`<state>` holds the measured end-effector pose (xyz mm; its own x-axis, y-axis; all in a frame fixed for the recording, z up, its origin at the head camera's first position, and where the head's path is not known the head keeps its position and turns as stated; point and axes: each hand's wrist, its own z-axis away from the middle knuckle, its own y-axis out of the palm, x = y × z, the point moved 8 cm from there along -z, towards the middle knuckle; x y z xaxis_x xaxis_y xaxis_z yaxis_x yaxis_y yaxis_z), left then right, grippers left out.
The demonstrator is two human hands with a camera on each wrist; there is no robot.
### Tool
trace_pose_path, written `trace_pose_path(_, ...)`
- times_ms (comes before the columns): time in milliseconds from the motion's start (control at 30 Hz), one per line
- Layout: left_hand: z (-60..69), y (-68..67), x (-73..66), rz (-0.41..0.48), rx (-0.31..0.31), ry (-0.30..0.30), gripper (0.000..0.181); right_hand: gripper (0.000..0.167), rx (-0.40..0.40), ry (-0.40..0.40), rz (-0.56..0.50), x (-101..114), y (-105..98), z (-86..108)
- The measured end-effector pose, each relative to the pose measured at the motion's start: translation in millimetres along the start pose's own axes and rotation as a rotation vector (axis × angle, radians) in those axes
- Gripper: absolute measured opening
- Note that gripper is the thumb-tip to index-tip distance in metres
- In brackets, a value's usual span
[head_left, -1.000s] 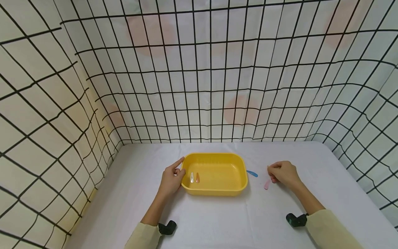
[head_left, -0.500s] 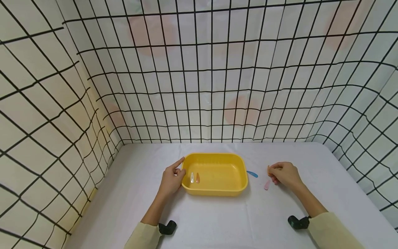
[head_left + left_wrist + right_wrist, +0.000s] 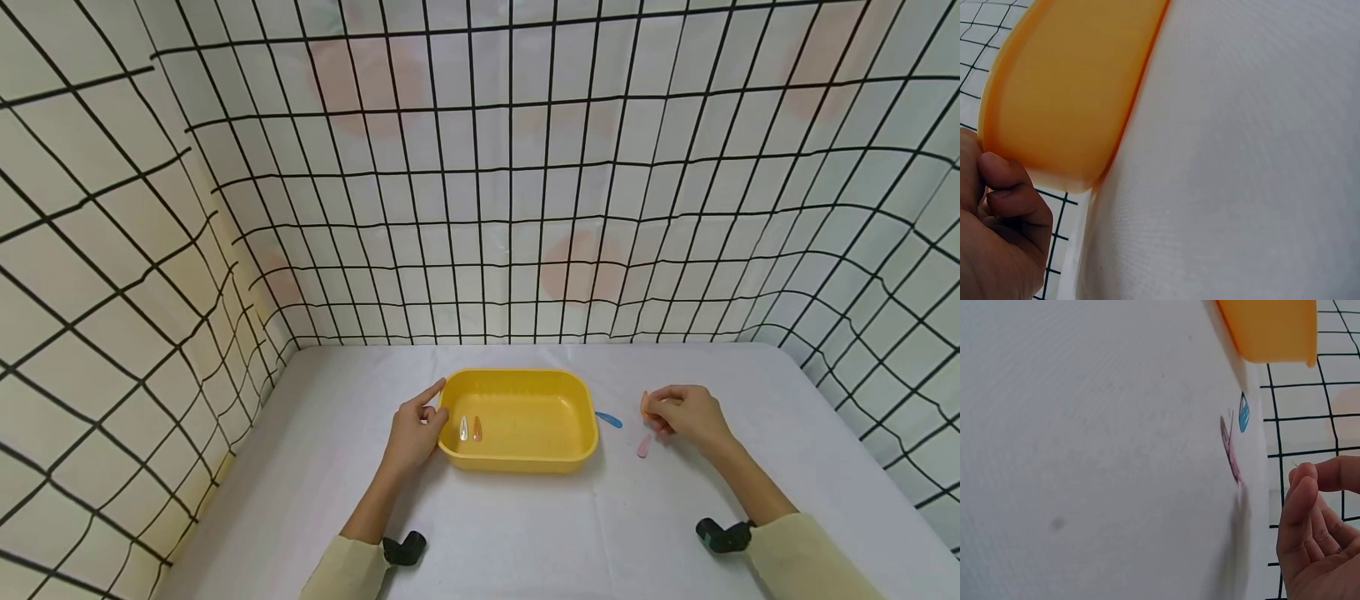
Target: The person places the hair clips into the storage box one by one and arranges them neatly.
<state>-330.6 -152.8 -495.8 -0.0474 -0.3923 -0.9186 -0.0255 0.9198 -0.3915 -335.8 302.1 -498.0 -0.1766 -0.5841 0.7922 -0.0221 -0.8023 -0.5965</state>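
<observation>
A yellow tray (image 3: 517, 463) stands on the white table, a white clip (image 3: 463, 428) and an orange clip (image 3: 477, 429) lying side by side in its left part. My left hand (image 3: 414, 429) grips the tray's left edge, its thumb at the rim; the left wrist view shows this hand (image 3: 1007, 219) with curled fingers at the tray's end. To the right of the tray, my right hand (image 3: 692, 417) pinches a small orange clip (image 3: 644, 406) between thumb and fingertips, above a pink clip (image 3: 644, 446). In the right wrist view that hand (image 3: 1319, 525) mostly hides what it holds.
A blue clip (image 3: 610, 419) lies beside the tray's right wall, left of the pink clip. Behind the table and along both sides rises a black wire grid (image 3: 510, 221) in front of white cloth. Each wrist wears a dark device.
My right hand has lifted slightly, and the orange clip between its fingers shows more plainly. The left hand, tray and loose clips stay where they were.
</observation>
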Motion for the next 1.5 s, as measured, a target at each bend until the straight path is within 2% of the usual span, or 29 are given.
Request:
trace_pose_path(200, -0.4, -0.5, 1.0, 0.004, 0.001, -0.003, 0.054, 0.040, 0.008, -0.017, -0.015, 10.9, 2.1, 2.0)
trace_pose_path(500, -0.2, -0.2, 0.4, 0.010, -0.001, 0.014, 0.053, 0.039, 0.062, -0.081, -0.074, 31.5, 8.6, 7.5)
trace_pose_path(833, 0.5, 0.3, -0.1, -0.008, -0.020, 0.016, 0.052, 0.034, 0.129, -0.161, -0.147, 72.9, 23.4, 19.8)
trace_pose_path(1033, 0.8, 0.5, -0.5, -0.008, -0.024, 0.031, 0.053, 0.030, 0.168, -0.213, -0.168, 99.3, 38.4, 24.8)
trace_pose_path(1367, 0.5, 0.6, -1.2, -0.003, -0.022, 0.033, 0.053, 0.021, 0.215, -0.180, -0.205, 120.0, 77.4, 24.1)
trace_pose_path(1500, -0.1, 0.1, -0.6, -0.002, -0.025, 0.023, 0.052, 0.018, 0.222, -0.193, -0.204, 126.9, 93.1, 21.4)
